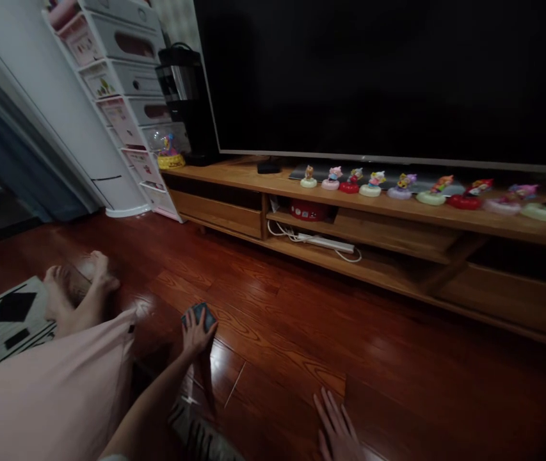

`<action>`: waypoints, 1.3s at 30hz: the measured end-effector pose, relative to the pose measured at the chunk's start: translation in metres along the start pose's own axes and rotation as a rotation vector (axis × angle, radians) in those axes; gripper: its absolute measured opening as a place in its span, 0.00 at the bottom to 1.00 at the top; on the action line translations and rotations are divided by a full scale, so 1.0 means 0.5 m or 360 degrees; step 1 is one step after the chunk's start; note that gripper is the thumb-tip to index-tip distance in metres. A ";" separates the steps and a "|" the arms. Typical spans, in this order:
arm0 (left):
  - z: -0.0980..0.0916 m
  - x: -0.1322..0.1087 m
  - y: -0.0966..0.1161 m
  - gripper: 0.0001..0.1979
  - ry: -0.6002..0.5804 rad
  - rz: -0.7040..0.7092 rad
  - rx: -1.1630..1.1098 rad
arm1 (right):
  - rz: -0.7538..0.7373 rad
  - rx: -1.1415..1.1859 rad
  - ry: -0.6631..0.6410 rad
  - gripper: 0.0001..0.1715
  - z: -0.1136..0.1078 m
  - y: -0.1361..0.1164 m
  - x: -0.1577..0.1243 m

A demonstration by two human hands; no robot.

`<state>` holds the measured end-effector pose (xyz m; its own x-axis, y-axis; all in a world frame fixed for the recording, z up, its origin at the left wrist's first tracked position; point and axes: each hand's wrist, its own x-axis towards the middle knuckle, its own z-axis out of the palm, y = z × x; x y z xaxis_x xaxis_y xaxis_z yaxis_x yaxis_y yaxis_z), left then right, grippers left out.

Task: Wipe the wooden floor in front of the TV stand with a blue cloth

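My left hand (pixel 194 334) reaches out over the dark red wooden floor (pixel 273 339), gripping a small blue cloth (pixel 202 312) that looks folded. Its fingers lie over the cloth, with the thumb along the right side. Nearer the bottom edge, my right hand (pixel 337 426) rests palm down on the boards with its fingers spread and holds nothing. Part of that hand is cut off by the frame.
A wooden TV stand (pixel 215 186) runs along the far side, bearing a large television (pixel 378 77) and several small figurines (pixel 371 184). A power strip (pixel 325 242) lies on its lower shelf. To the left are bare feet (pixel 100 269), a pink cushion (pixel 56 390) and a patterned rug (pixel 6 320).
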<state>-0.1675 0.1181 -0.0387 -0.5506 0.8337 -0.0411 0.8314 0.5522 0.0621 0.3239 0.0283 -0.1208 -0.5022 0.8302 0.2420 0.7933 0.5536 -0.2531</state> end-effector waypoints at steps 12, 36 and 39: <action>0.024 0.052 0.146 0.39 0.0188 -0.0592 -0.0086 | -0.0132 -0.0294 0.0261 0.45 0.069 0.038 -0.015; 0.101 -0.385 0.341 0.41 -0.0365 0.1863 -0.0540 | -0.0085 -0.0131 0.0105 0.45 0.024 0.029 0.009; 0.063 -0.328 0.295 0.39 -0.0364 0.1767 -0.0469 | 0.0005 -0.0091 0.0058 0.42 0.018 0.018 0.014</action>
<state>0.0480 0.0627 -0.0542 0.5179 0.8555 0.0044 0.7815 -0.4752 0.4043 0.3247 0.0396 -0.1298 -0.4873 0.8286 0.2757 0.8140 0.5453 -0.2001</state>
